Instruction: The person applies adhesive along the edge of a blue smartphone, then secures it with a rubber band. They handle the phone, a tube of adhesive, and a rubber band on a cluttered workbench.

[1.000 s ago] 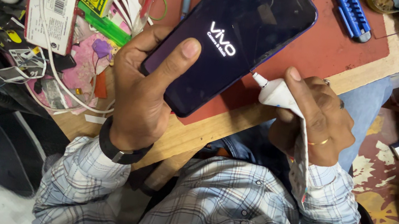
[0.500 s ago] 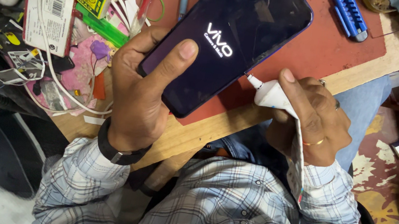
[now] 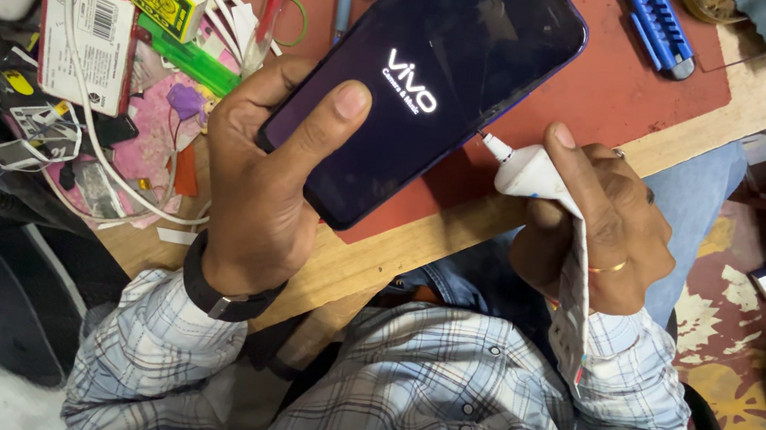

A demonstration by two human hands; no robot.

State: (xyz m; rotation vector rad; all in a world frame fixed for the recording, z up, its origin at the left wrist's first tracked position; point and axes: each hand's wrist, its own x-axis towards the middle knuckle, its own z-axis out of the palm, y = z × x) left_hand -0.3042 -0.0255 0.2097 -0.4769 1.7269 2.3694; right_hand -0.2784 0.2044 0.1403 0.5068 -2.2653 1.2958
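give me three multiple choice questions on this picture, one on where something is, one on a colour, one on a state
1. Where is the nozzle of the white tube?
A. at the long edge of the phone
B. on the yellow matchbox
C. inside the shirt pocket

2. What colour is the mat under the phone?
A. green
B. red-brown
C. white

3. What state is the phone's screen in?
A. cracked and dark
B. lit, showing white lettering on black
C. covered by a cloth

Answers:
1. A: the right hand holds the tube with its tip against the side of the phone.
2. B: the bare mat beside the phone, near the blue tool, is red-brown.
3. B: white lettering glows mid-screen while the left hand has the phone in its grip, thumb on the glass.
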